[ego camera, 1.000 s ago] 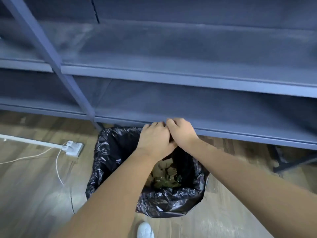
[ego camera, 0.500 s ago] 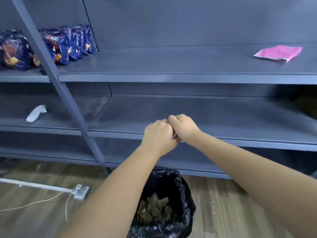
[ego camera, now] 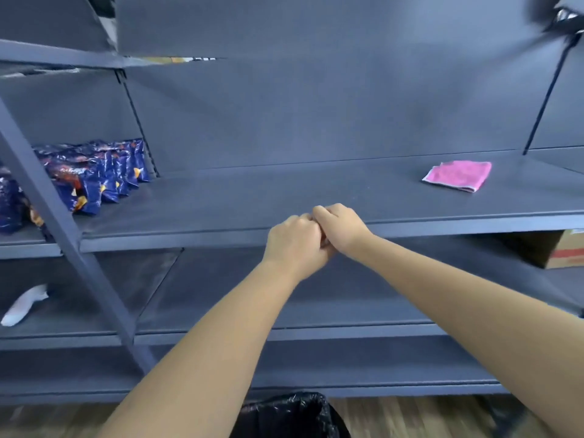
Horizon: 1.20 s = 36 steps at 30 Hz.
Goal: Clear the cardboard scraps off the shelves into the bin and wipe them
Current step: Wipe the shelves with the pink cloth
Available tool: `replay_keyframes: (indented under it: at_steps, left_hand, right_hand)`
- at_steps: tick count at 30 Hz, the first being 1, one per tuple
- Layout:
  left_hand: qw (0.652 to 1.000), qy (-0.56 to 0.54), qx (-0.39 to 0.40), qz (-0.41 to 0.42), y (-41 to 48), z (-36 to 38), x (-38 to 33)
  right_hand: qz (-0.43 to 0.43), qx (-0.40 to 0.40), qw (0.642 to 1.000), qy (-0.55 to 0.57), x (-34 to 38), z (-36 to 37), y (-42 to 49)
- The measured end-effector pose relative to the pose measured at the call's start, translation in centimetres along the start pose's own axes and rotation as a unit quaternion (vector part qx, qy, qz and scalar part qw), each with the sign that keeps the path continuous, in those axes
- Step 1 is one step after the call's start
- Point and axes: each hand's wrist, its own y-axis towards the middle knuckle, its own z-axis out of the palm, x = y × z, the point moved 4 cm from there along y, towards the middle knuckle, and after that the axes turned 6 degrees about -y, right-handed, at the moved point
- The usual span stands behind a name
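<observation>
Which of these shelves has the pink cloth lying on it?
The shelf directly behind the left hand and right hand, level with the blue snack bags. The pink cloth lies near its right end; the lower shelves show none.

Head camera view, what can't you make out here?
Whether the left hand or right hand holds anything: head view, their curled fingers hide it.
What the bin holds: head view, bottom edge cuts it off.
The box at right: head view, frame edge crops it.

Wood-look floor [ego camera: 410,418], grey-blue back panel [ego camera: 316,105], perhaps metal
</observation>
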Motion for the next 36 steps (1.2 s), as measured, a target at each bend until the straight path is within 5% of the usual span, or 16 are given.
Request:
replay_keyframes:
  at_steps: [17, 26, 32, 36]
  left_hand:
    - [0.986, 0.061, 0.014, 0.154, 14.6, 4.9, -7.4]
    - [0.999, -0.015, 0.023, 0.046, 22.8, 13.0, -11.2]
    - [0.999, -0.051, -0.013, 0.009, 25.3, 16.9, -11.4]
    - [0.998, -0.058, -0.004, -0.029, 25.9, 18.5, -10.3]
  right_hand:
    - [0.037, -0.083, 0.978, -0.187, -8.0, -12.1, 9.8]
    - [0.110, -0.079, 0.949, -0.284, -21.7, -20.9, 18.7]
    - [0.188, -0.033, 0.901, -0.391, -27.4, -22.6, 22.6]
    - [0.228, -0.013, 0.899, -0.374, -29.8, -21.6, 23.4]
